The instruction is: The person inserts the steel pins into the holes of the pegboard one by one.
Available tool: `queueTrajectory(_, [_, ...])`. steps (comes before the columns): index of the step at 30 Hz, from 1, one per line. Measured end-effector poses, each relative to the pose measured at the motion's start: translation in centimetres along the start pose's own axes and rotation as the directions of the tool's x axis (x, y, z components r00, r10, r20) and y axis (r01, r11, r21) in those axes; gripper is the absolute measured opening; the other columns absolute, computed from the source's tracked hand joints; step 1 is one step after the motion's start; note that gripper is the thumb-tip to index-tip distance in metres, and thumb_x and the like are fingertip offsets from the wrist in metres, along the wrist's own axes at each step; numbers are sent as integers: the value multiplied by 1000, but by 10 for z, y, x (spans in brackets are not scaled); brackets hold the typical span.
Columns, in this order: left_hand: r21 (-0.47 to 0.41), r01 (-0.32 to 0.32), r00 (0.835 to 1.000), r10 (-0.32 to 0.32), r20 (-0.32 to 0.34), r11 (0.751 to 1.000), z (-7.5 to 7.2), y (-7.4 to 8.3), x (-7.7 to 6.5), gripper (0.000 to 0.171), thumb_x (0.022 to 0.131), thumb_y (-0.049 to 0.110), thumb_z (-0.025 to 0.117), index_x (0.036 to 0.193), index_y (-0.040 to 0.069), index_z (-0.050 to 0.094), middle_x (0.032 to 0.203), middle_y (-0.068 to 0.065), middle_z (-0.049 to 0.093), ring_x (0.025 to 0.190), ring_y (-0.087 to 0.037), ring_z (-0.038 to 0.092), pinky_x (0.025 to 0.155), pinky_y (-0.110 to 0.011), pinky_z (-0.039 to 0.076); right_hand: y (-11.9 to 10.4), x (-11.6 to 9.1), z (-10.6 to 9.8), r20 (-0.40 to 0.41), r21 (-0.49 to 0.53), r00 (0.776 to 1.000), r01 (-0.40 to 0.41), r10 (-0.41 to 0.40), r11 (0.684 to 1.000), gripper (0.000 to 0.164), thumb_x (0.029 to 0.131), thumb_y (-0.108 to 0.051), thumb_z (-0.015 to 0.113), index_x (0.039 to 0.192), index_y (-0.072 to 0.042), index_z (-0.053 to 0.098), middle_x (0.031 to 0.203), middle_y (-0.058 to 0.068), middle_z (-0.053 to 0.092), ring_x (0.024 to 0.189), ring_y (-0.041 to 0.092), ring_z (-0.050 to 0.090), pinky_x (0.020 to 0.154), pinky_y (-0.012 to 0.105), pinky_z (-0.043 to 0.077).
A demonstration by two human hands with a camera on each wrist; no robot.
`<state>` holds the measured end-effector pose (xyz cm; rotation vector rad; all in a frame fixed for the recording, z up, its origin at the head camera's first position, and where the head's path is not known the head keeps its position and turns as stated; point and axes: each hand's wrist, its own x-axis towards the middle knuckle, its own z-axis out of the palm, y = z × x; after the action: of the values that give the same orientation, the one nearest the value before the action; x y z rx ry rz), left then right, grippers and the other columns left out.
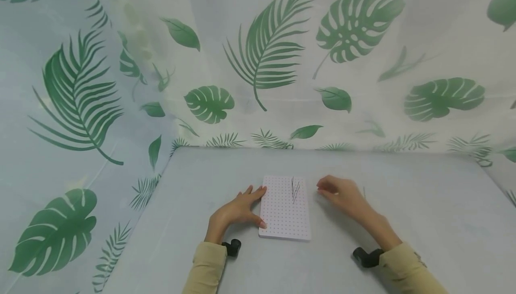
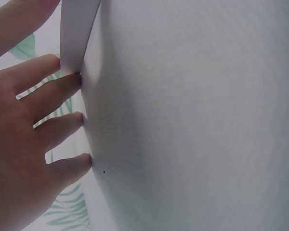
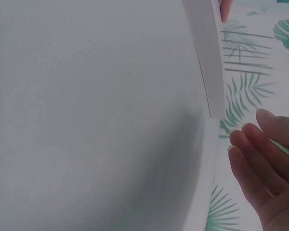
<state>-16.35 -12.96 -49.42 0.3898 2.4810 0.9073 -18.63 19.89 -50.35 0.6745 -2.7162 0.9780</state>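
Note:
A white board (image 1: 282, 231) dotted with a grid of small holes lies on the table. Several thin dark pins (image 1: 295, 191) rise from its far right part; the right wrist view shows these pins (image 3: 248, 48) side-on, standing out from the face. My left hand (image 1: 238, 209) rests at the board's left edge, fingers spread, thumb on the near left corner. In the left wrist view, fingertips (image 2: 78, 118) reach the tabletop beside the board's side (image 2: 77, 36). My right hand (image 1: 342, 195) hovers right of the board, fingers loosely bent, thumb apart from them, nothing visible between.
The pale table (image 1: 193, 173) meets a leaf-printed curtain (image 1: 278, 105) at the back, with another on the left. A short thin dark mark (image 1: 364, 192) shows behind the right hand. Black wrist cameras (image 1: 367, 257) sit below both wrists.

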Motion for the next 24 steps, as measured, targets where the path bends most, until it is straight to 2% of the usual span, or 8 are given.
queueTrajectory(6, [-9, 5, 1000, -5, -2, 1000, 1, 1, 0, 103, 76, 26, 91, 162, 16, 34, 170, -9, 25, 159, -41, 8, 126, -65, 11, 7, -7, -13, 12, -39, 1000, -1, 2, 999, 15, 84, 2, 78, 97, -5, 74, 92, 6, 77, 81, 20, 73, 72, 35, 62])
queueTrajectory(13, [-23, 29, 1000, -29, -10, 999, 1, 1, -3, 104, 75, 28, 91, 162, 20, 35, 171, -11, 22, 154, -55, 9, 122, -73, 15, 19, -16, -24, 18, -58, 998, -67, 68, 996, 16, 87, 1, 76, 102, -4, 74, 100, 11, 76, 84, 25, 72, 73, 38, 62])
queueTrajectory(19, [-30, 17, 1000, -18, -17, 999, -1, 2, -5, 105, 74, 26, 92, 162, 16, 35, 170, -13, 23, 154, -55, 9, 122, -72, 14, 32, -22, -32, -7, -92, 997, -77, 77, 993, 19, 86, 0, 77, 105, -3, 73, 106, 15, 74, 91, 34, 72, 77, 49, 62])
queueTrajectory(24, [-27, 1, 1000, -2, -16, 1000, 1, 2, -3, 105, 74, 25, 92, 161, 14, 36, 170, -15, 24, 156, -50, 10, 123, -70, 14, 42, -28, -43, 27, -91, 994, -107, 110, 990, 22, 87, -1, 76, 108, 0, 72, 109, 18, 73, 95, 37, 71, 81, 52, 61])
